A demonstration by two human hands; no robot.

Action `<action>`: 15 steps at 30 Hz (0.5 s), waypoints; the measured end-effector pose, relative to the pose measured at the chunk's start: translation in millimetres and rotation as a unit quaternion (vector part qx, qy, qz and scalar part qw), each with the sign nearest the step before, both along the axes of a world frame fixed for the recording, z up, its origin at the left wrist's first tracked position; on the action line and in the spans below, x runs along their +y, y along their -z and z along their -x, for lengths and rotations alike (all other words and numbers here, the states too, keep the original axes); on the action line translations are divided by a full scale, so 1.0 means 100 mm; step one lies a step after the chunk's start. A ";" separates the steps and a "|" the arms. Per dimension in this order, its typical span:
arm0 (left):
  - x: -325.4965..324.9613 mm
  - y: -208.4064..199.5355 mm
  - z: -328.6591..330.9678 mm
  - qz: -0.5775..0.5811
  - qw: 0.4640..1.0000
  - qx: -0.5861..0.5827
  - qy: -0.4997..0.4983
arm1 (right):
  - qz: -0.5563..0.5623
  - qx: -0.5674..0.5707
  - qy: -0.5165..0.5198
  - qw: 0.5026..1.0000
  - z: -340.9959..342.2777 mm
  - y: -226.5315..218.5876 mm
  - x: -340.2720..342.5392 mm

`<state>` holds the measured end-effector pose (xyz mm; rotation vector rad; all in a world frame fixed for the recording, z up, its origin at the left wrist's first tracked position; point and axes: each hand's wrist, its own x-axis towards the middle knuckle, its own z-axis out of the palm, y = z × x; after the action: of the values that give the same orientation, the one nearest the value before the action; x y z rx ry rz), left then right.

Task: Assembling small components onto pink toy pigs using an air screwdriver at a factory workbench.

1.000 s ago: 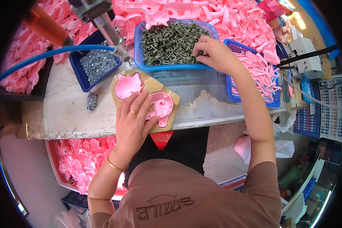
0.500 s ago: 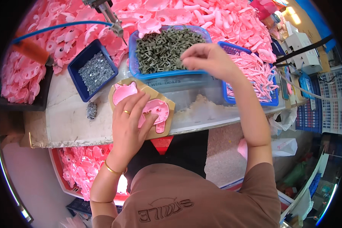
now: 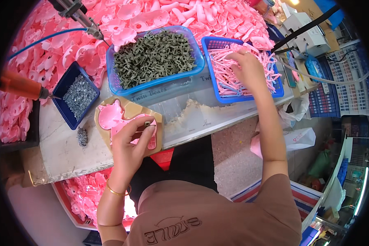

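My left hand (image 3: 129, 139) pinches a small dark green plastic clip (image 3: 147, 123) between thumb and forefinger. It hovers above a tan holding block (image 3: 131, 108), where pink toy shells (image 3: 110, 116) lie, one with cat-like ears; my fingers partly hide the other shell. At the right, my right hand (image 3: 248, 70) reaches into a blue basket (image 3: 250, 98) of thin pink and bluish plastic sticks (image 3: 222, 71). Its fingers are apart and touch or nearly touch the sticks. Between the hands stands a clear blue tub (image 3: 162, 83) heaped with green clips (image 3: 153, 57).
A navy tray (image 3: 61, 107) holds small screws, with a little screw pile (image 3: 82, 137) beside it. An orange power screwdriver (image 3: 22, 85) and a metal driver (image 3: 84, 19) hang at left. Pink parts (image 3: 131, 10) cover the back; a red crate (image 3: 69, 205) of parts stands below the table.
My right hand has moved from the green clip tub to the stick basket. My left hand has lifted off the shells and now holds a green clip. The view has shifted right.
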<state>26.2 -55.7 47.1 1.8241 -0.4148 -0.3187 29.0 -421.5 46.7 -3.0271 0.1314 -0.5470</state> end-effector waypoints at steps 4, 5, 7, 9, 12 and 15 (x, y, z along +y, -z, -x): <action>0.00 0.03 0.00 0.021 0.999 0.030 0.008 | 0.003 0.034 -0.039 0.999 -0.04 0.19 -0.27; 0.01 0.04 0.00 0.028 0.999 0.033 0.011 | 0.003 0.034 -0.040 0.999 -0.05 0.19 -0.27; 0.03 0.08 -0.01 0.033 0.999 0.036 0.014 | -0.091 0.005 -0.059 0.994 -0.05 0.12 -0.27; 0.06 0.12 -0.03 0.093 0.990 0.101 0.015 | -0.219 0.004 -0.038 0.975 -0.06 -0.03 -0.26; 0.08 0.06 -0.06 0.100 0.986 0.129 -0.006 | -0.474 0.008 -0.020 0.880 -0.01 -0.24 -0.16; 0.10 0.06 -0.07 0.145 0.973 0.180 -0.028 | -0.631 0.041 -0.016 0.774 0.06 -0.37 0.08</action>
<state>33.2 -46.1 41.1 1.4522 -0.1460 -0.5116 23.4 -413.1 83.5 -1.7054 0.2970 -0.1582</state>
